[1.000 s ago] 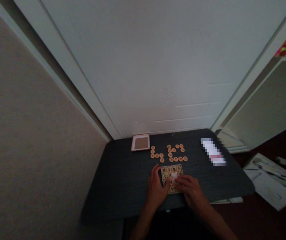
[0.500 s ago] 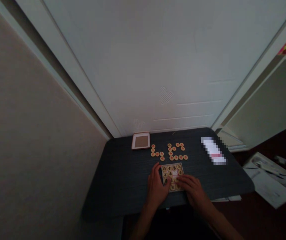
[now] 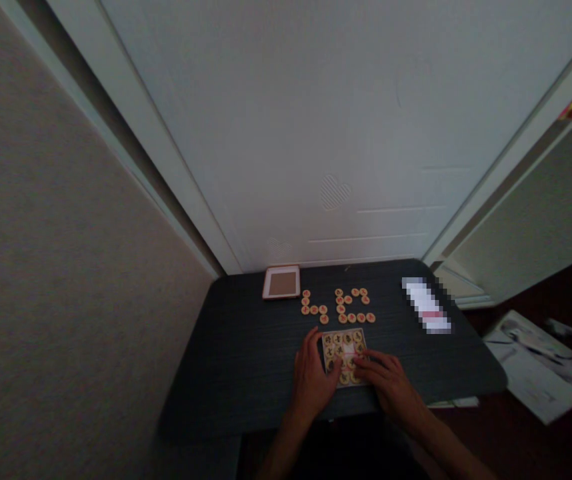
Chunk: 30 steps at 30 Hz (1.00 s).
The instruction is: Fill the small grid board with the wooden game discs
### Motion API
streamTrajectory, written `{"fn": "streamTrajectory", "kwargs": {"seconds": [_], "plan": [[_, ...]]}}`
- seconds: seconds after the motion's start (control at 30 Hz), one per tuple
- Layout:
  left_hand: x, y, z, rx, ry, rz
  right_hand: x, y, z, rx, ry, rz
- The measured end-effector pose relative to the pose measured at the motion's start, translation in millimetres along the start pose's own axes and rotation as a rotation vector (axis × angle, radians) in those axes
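Note:
A shallow square box [image 3: 323, 357] of round Chinese chess pieces with dark characters lies on the dark table. Its pieces sit in rows, with a pale gap [image 3: 349, 348] near the middle. My left hand [image 3: 312, 373] holds the box's left side, fingers along the outer edge and thumb over the lower-left pieces. From the right, my right hand [image 3: 389, 379] reaches over the box edge. Its fingers are stretched out, and the fingertips touch a chess piece [image 3: 351, 363] just below the gap. The right thumb is mostly hidden.
Beyond the box, red-marked chess pieces [image 3: 315, 310] form a bent line, with another curved group [image 3: 352, 319] to its right. A box lid [image 3: 282, 284] lies at the back left. At the right is a blurred-out white item [image 3: 427, 305]. A white wall panel [image 3: 276, 167] borders the table's back.
The view has shifted slightly. My right fingertips have moved a little on the pieces below the gap; my left hand keeps its place on the box.

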State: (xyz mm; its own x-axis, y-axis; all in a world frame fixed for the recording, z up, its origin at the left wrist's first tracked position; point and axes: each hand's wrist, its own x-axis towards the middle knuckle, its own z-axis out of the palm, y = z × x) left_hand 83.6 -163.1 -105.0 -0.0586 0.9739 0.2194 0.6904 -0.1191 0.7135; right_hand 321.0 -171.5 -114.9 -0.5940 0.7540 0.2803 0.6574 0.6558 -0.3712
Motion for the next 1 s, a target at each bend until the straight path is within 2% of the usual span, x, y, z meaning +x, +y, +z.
{"fn": "streamTrajectory", "kwargs": {"seconds": [0.27, 0.37, 0.6, 0.77, 1.0], "plan": [[-1, 0, -2.1, 0.004, -0.027, 0.005, -23, 13, 0, -0.014, 0.138, -0.023], [0, 0, -3.0, 0.002, -0.038, -0.001, -23, 9, -7, -0.007, 0.09, -0.027], [-1, 0, -8.7, -0.038, -0.101, 0.009, -2, -9, -21, 0.039, -0.035, -0.066], [-2, -2, -12.9, -0.053, -0.144, 0.005, -1, -6, -21, 0.064, -0.069, -0.074], [-1, -2, -14.3, -0.046, -0.142, 0.017, -2, -5, -21, 0.064, -0.111, -0.067]]}}
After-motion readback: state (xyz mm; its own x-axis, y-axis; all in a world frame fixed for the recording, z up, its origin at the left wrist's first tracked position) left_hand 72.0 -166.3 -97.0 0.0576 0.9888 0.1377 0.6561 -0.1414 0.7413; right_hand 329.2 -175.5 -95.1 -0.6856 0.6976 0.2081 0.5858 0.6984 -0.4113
